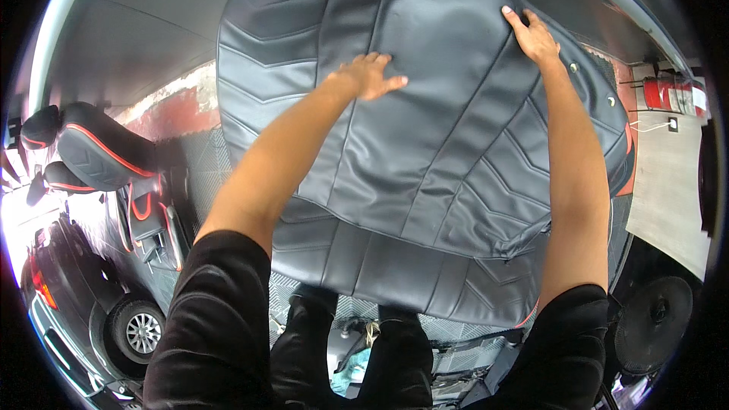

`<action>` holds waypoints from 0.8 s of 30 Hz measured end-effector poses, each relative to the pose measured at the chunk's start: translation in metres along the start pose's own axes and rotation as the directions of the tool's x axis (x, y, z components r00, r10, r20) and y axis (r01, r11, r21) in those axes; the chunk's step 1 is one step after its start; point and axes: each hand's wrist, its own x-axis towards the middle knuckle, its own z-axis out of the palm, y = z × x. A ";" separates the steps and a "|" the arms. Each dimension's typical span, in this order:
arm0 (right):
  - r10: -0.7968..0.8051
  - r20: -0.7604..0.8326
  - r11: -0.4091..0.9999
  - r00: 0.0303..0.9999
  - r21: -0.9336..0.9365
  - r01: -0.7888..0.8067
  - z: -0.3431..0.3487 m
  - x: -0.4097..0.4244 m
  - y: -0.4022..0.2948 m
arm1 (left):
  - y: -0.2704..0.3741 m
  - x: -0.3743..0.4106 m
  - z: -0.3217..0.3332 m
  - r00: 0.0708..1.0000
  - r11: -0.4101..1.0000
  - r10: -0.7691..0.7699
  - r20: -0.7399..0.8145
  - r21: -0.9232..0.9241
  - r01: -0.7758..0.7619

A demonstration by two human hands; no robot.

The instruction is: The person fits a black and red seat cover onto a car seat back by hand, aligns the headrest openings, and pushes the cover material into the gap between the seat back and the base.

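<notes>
A black leather-like seat cover [438, 68] with stitched chevron panels lies over the backrest of a car bench seat before me. My left hand [370, 75] is on or just above the middle of the cover, fingers spread; contact is hard to tell. At the upper right, my right hand [532, 37] rests at the cover's edge, thumb on the face and fingers reaching over the rim. Whether those fingers pinch the material is hidden. Below the cover's wrinkled lower hem shows the black seat cushion [393, 262], with red piping at its right corner.
Black car seats with red piping [102, 151] stand at the left, and a dark vehicle [85, 307] is beyond them. A round black fan-like object [655, 319] is at the lower right. Grey patterned floor tiles [208, 165] surround the seat. A white cable [649, 125] runs to a wall socket.
</notes>
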 end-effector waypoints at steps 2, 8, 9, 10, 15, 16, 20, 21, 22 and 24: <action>0.028 0.130 0.998 0.991 -0.064 -0.019 0.004 0.004 -0.004 | -0.010 -0.012 0.022 0.999 0.991 0.050 -0.002 -0.122 -0.049; -0.012 0.122 0.995 0.992 -0.098 0.024 0.012 0.010 -0.006 | -0.029 -0.059 0.037 0.953 0.935 0.206 -0.221 -0.242 -0.258; -0.010 0.087 0.994 0.996 -0.110 0.020 0.013 0.010 -0.006 | -0.031 -0.062 0.028 0.930 0.932 0.209 -0.304 -0.225 -0.283; -0.006 0.112 0.993 0.994 -0.117 0.019 0.014 0.008 -0.006 | -0.033 -0.062 0.015 0.896 0.930 0.213 -0.390 -0.201 -0.308; -0.030 0.012 0.987 0.999 -0.159 0.032 0.005 -0.010 -0.014 | -0.025 -0.060 -0.074 0.513 0.878 0.422 -0.747 0.194 -0.438; -0.032 -0.011 0.986 0.999 -0.166 0.030 -0.001 -0.016 -0.015 | -0.022 -0.060 -0.095 0.531 0.882 0.418 -0.737 0.191 -0.430; -0.027 -0.028 0.982 0.999 -0.186 0.021 -0.019 -0.044 -0.019 | -0.015 -0.076 -0.148 0.542 0.916 0.386 -0.747 0.239 -0.323; -0.042 -0.044 0.981 0.998 -0.190 0.033 -0.024 -0.051 -0.020 | -0.017 -0.083 -0.154 0.486 0.920 0.380 -0.787 0.268 -0.284; -0.039 -0.051 0.979 0.998 -0.200 0.028 -0.027 -0.058 -0.022 | -0.021 -0.091 -0.158 0.531 0.936 0.345 -0.774 0.245 -0.251; -0.060 -0.092 0.975 0.994 -0.219 0.038 -0.033 -0.073 -0.025 | -0.033 -0.114 -0.156 0.567 0.959 0.280 -0.775 0.199 -0.202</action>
